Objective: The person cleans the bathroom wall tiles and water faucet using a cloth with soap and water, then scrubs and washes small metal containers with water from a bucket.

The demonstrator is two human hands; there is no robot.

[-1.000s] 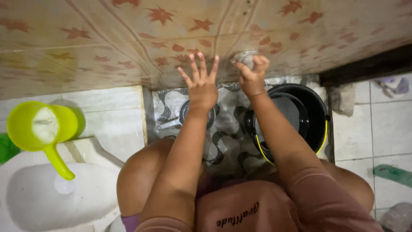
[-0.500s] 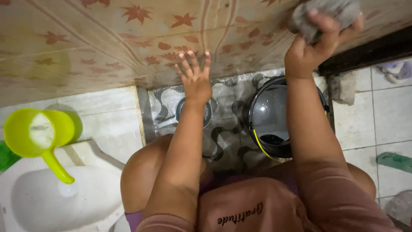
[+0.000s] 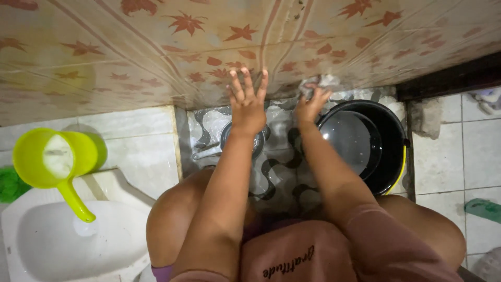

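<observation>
My left hand (image 3: 247, 102) is spread flat against the leaf-patterned wall tiles (image 3: 156, 57), fingers apart, holding nothing. My right hand (image 3: 311, 102) is closed on a grey scrubbing cloth (image 3: 327, 82) and presses it to the foot of the same wall. Just right of that hand stands a black bucket (image 3: 389, 136) with a yellow handle, water inside. Below my left hand a small dark pan (image 3: 229, 141) with a metal handle lies on the patterned floor. I am squatting, knees visible.
A yellow-green water scoop (image 3: 55, 164) rests on the edge of a white squat toilet (image 3: 47, 240) at the left. A green brush (image 3: 9, 184) shows at the left edge. White floor tiles (image 3: 469, 151) and a dark doorway lie to the right.
My right hand, raised high on the wall with the cloth half a second ago, has come back down to the wall's base. My left hand stays pressed on the tiles.
</observation>
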